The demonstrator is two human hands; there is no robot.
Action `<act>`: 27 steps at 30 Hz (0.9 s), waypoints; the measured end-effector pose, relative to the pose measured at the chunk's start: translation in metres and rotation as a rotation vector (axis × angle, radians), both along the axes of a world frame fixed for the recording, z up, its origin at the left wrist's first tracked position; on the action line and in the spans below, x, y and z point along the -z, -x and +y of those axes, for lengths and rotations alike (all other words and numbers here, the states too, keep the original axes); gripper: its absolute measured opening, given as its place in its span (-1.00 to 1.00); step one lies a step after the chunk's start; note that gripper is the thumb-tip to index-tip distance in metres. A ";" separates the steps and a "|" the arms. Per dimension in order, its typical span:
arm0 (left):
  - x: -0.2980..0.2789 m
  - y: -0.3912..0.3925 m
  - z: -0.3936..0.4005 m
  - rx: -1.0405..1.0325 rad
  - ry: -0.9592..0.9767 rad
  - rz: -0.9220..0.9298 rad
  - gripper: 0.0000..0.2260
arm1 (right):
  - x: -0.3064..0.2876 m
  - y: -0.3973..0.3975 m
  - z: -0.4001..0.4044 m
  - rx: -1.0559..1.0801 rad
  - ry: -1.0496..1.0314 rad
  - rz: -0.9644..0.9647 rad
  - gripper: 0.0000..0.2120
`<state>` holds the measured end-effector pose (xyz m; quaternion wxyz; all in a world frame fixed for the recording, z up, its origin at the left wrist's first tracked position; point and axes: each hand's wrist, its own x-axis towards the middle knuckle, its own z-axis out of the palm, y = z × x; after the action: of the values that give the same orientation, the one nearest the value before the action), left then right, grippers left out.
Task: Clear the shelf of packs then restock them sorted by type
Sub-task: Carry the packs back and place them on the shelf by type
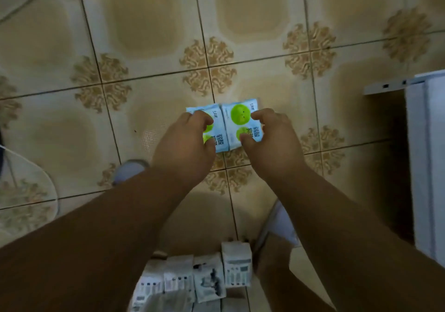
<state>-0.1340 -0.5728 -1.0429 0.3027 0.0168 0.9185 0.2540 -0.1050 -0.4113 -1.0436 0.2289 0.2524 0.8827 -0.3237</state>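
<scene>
Packs came together on the floor (149, 46), two blue ones with green circles lying face up and edge to edge, their prints running the same way. That pairing read as sorting by type: like set against like, kept apart from the white packs (207, 278) bunched close to the person's body at the bottom of the view. The left hand (185, 143) curled over the left blue pack (218, 132), fingers bent onto its face and covering most of it. The right hand (269, 138) pinched the right blue pack (240, 116), thumb at the near corner, fingers hooked over the far right edge. Both hands looked busy squaring the pair rather than lifting it. Well off to the right stood the white shelf (426, 167), only its edge in view, nothing visible on it.
</scene>
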 end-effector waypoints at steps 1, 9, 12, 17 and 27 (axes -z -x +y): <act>0.024 0.001 -0.002 -0.049 0.023 -0.010 -0.66 | 0.024 0.002 0.003 0.011 -0.011 -0.019 -0.56; 0.128 -0.002 0.004 -0.733 -0.052 -0.267 -0.51 | 0.135 0.013 0.019 0.177 0.049 -0.191 -0.47; 0.119 -0.004 0.003 -0.733 -0.112 -0.285 -0.68 | 0.115 0.009 0.022 0.333 0.206 -0.119 -0.63; 0.015 -0.003 -0.001 -0.824 -0.314 -0.332 -0.66 | -0.004 -0.001 0.034 0.466 0.398 -0.012 -0.71; -0.368 0.038 0.043 -0.805 -0.598 -0.161 -0.47 | -0.393 0.021 0.070 0.408 0.416 0.224 -0.59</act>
<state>-0.1716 -0.5298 -0.6749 0.2326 -0.2723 0.7130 0.6028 -0.1263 -0.3414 -0.6511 0.1070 0.3349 0.7484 -0.5623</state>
